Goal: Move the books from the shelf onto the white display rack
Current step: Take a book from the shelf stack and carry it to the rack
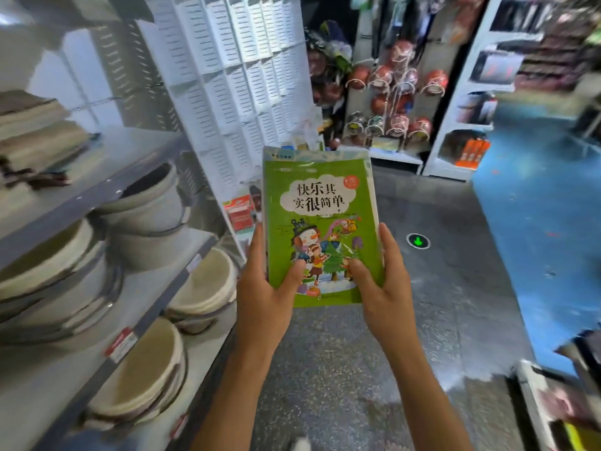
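Note:
A small stack of books [320, 222] with a green cartoon cover on top is held in front of me over the aisle floor. My left hand [270, 288] grips its lower left edge, thumb on the cover. My right hand [380, 284] grips the lower right edge, thumb on the cover as well. A second book's pale edge shows behind the top one. The white slotted display rack [234, 76] rises just left of and beyond the books.
A grey metal shelf [97, 187] on the left carries stacked buckets [153, 203] and folded cloths. Basketballs in nets [390, 92] hang ahead. White shelving [471, 109] stands at right beside a blue floor area. A green arrow marker [418, 241] is on the floor.

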Action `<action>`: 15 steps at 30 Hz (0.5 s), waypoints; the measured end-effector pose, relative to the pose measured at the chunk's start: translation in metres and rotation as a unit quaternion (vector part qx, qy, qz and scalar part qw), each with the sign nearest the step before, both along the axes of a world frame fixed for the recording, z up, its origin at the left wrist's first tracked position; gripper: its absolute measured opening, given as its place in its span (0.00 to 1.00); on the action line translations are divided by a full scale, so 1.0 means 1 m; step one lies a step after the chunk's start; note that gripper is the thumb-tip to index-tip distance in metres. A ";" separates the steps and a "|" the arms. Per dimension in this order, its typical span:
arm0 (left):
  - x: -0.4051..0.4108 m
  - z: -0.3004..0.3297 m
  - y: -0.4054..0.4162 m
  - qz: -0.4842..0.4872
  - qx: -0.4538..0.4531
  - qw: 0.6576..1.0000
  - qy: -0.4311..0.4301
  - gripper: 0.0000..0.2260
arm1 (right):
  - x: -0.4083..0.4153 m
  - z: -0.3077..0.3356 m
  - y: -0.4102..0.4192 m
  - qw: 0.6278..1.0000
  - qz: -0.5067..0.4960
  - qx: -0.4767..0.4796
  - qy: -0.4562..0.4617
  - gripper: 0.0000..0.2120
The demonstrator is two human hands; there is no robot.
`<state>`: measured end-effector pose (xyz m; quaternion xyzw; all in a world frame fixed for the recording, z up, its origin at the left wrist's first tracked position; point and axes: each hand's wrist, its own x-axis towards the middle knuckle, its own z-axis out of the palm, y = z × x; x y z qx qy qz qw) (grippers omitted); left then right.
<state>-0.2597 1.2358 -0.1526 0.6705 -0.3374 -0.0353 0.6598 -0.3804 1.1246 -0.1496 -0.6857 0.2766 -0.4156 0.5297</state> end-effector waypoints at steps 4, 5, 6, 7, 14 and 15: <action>0.054 0.010 -0.088 -0.015 0.012 1.000 0.000 0.35 | 0.048 0.011 -0.083 1.000 -0.023 0.004 0.008 0.31; 0.066 0.013 -0.107 -0.022 0.012 1.000 0.003 0.35 | 0.059 0.014 -0.101 1.000 -0.026 0.006 0.006 0.31; 0.077 0.016 -0.127 -0.030 0.012 0.999 0.005 0.34 | 0.069 0.016 -0.118 1.000 -0.028 0.009 0.005 0.31; 0.087 0.017 -0.145 -0.039 0.013 0.999 0.002 0.33 | 0.078 0.018 -0.134 0.999 -0.029 0.013 0.005 0.31; 0.130 0.023 -0.260 -0.061 0.021 0.998 -0.010 0.30 | 0.126 0.022 -0.245 0.998 -0.054 0.032 -0.002 0.32; 0.138 0.021 -0.278 -0.058 0.024 0.998 -0.009 0.30 | 0.134 0.020 -0.262 0.998 -0.050 0.037 -0.006 0.32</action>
